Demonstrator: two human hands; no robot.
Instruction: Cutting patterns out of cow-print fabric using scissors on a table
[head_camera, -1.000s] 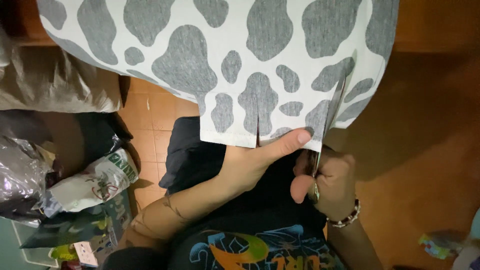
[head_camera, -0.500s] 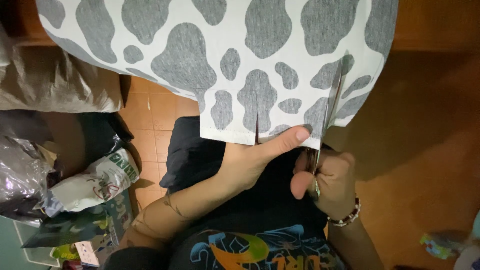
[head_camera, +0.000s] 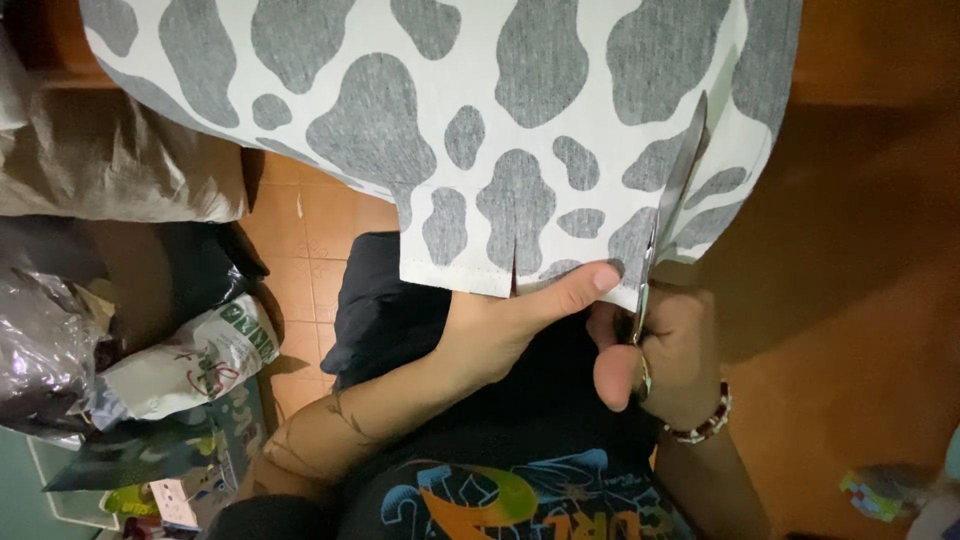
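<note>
At frame centre the left hand (head_camera: 510, 320) pinched the soft, limp spotted cloth (head_camera: 480, 120) by its hem; the right hand (head_camera: 665, 345) gripped scissors (head_camera: 672, 200), blades nearly closed.

The cloth (head_camera: 480, 130) hangs across the top, above both hands. The left hand (head_camera: 510, 320) touches its lower edge from below, just right of a slit. The scissors (head_camera: 665, 215) stand to the right, in the right hand (head_camera: 665, 350), blades lying on the cloth. Bags (head_camera: 180, 365) lie far left on the floor (head_camera: 310, 225).
</note>
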